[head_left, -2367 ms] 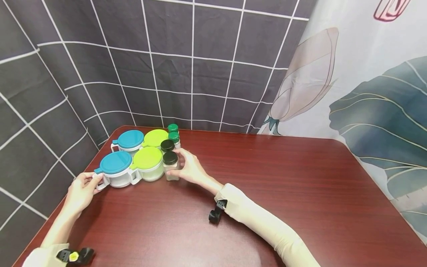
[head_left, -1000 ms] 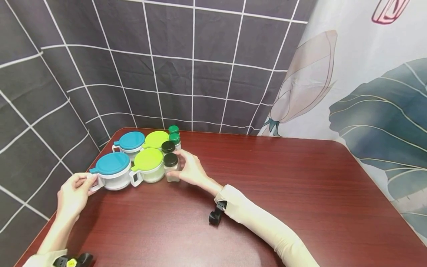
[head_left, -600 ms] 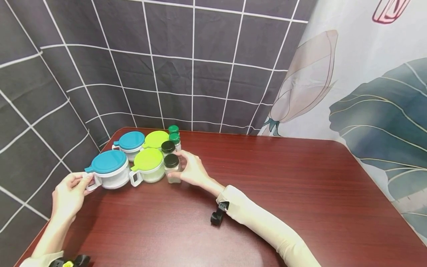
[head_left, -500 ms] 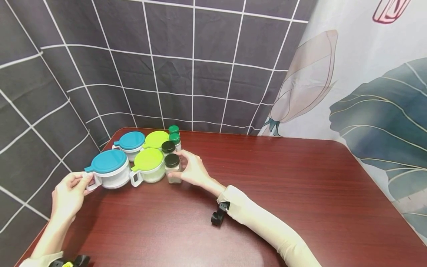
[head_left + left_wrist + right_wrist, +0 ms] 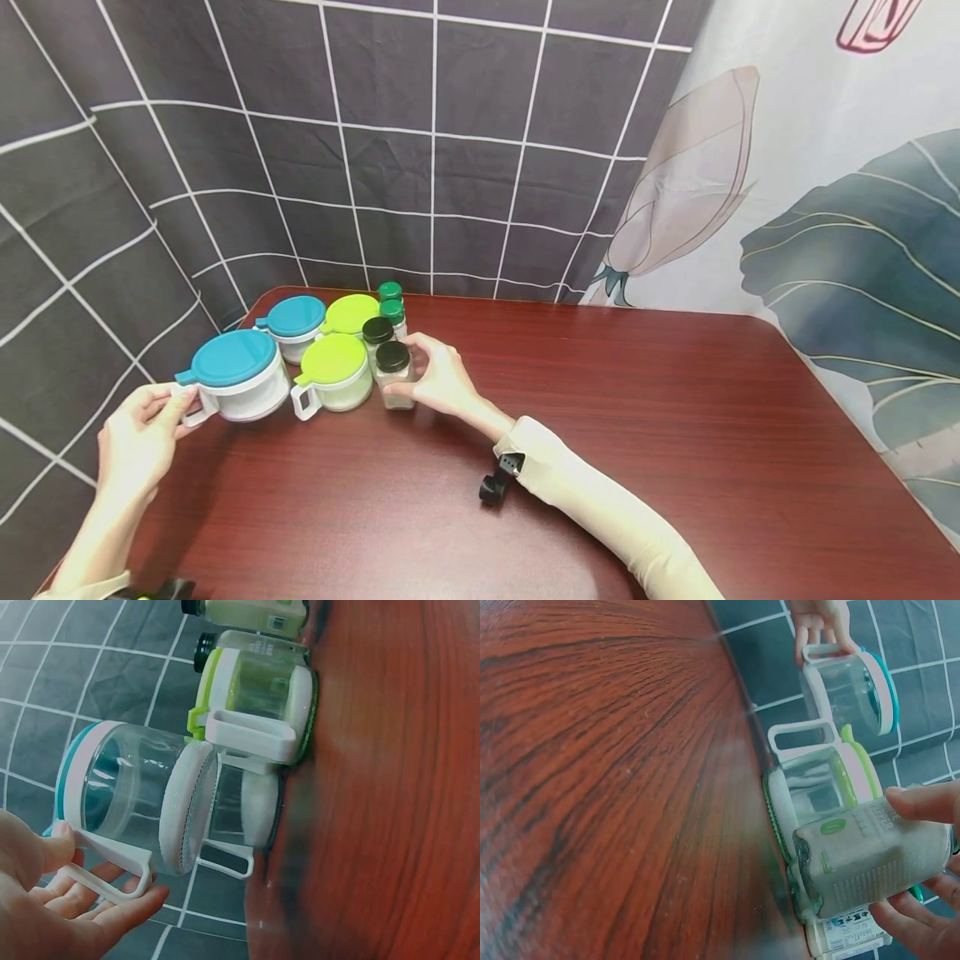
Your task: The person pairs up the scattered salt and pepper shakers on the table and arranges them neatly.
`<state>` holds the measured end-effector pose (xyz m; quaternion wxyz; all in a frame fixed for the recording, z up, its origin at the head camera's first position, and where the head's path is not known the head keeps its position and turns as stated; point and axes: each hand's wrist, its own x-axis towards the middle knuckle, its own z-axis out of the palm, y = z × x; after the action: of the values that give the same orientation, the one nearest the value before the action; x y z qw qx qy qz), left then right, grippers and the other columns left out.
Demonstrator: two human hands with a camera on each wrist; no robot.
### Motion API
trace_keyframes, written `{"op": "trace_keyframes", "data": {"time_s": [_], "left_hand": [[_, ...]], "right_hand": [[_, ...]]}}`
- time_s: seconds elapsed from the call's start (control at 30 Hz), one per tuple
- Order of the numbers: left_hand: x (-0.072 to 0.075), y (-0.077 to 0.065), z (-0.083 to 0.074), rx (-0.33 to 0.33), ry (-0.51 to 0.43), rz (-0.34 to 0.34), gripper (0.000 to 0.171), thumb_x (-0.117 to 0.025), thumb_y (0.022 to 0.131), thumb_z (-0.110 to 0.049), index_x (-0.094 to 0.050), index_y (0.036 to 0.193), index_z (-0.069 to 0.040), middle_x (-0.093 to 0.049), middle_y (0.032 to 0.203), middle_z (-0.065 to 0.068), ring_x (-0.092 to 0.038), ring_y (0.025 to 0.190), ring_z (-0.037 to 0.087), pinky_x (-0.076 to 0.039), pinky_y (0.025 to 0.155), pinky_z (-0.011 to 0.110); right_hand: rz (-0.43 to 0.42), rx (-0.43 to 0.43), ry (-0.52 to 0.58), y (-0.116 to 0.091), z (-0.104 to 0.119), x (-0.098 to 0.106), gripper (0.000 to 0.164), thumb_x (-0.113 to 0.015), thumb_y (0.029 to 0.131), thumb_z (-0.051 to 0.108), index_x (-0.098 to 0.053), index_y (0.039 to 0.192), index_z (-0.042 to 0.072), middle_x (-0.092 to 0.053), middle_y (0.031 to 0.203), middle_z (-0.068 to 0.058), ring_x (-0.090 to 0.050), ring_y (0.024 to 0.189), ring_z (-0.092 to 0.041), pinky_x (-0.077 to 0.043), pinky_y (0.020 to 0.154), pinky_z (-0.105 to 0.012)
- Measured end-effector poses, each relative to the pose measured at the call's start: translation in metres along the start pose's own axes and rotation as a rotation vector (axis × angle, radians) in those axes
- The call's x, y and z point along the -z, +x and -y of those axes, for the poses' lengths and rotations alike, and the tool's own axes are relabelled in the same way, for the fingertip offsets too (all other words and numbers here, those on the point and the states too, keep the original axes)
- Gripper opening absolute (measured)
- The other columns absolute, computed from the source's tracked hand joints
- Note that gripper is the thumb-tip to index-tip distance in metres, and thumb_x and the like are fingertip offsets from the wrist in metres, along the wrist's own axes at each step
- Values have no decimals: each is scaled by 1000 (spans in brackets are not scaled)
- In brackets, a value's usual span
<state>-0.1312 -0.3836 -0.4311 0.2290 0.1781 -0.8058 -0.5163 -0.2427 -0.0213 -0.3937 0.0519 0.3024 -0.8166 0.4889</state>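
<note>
My left hand [image 5: 137,444] pinches the white handle of a clear seasoning jar with a blue lid [image 5: 236,358]. In the left wrist view this jar [image 5: 142,791] hangs above the table, its base clear of the surface. My right hand [image 5: 447,386] grips a square glass spice jar with a black lid [image 5: 393,387] between thumb and fingers. The right wrist view shows this spice jar [image 5: 877,862] tilted, its printed label facing the camera; its base seems just off the table. Between the held jars stands a green-lidded seasoning jar [image 5: 333,375] with a white handle.
Behind stand another blue-lidded jar [image 5: 295,318], a second green-lidded jar [image 5: 352,314], another black-lidded spice jar [image 5: 378,331] and two small green-capped bottles [image 5: 392,310]. The reddish-brown table [image 5: 600,400] meets a dark grid-patterned curtain [image 5: 480,167] at the back and left.
The left hand has lifted the blue-lidded jar and moved it left, away from the green-lidded one. The right hand's spice jar has shifted slightly right, away from its neighbours.
</note>
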Motion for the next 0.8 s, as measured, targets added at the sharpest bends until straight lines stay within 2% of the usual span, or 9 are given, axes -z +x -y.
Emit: {"op": "trace_keyframes", "data": {"time_s": [0.2,0.4,0.53,0.63,0.8], "left_hand": [[3,4,5,-4,-43,6,24,-65,90,-32,-61,105,-13,-67,86,-28,-65,77,-13,-54,61,12],[4,5,2,-16,-67,30,24,-66,90,-30,-61,106,-13,-68,87,-26,-66,78,-11,-54,62,13],[4,3,-2,-31,-125,55,20,-67,90,-27,-61,104,-15,-69,87,-24,-66,78,-9,-54,61,13],[4,3,-2,-36,-136,58,20,-67,90,-26,-61,104,-14,-69,88,-23,-67,79,-9,-54,61,13],[3,3,-3,-54,-161,55,21,-68,89,-26,-61,104,-13,-70,90,-21,-67,80,-9,-54,62,13]], "right_hand": [[3,-3,21,-1,3,4,55,-89,62,16,-64,110,9,-72,98,-6,-68,80,-13,-52,69,-16],[-13,10,28,-2,5,6,54,-90,61,14,-64,108,9,-72,97,-5,-67,79,-13,-52,69,-16],[-15,17,14,-3,5,8,54,-90,61,15,-65,109,10,-72,97,-4,-67,79,-12,-52,68,-17],[-12,19,16,-3,5,10,54,-89,61,14,-64,109,9,-72,97,-5,-68,79,-14,-55,70,-22],[-10,23,42,-3,5,12,54,-89,62,12,-64,109,8,-71,98,-7,-69,81,-20,-58,74,-40]]}}
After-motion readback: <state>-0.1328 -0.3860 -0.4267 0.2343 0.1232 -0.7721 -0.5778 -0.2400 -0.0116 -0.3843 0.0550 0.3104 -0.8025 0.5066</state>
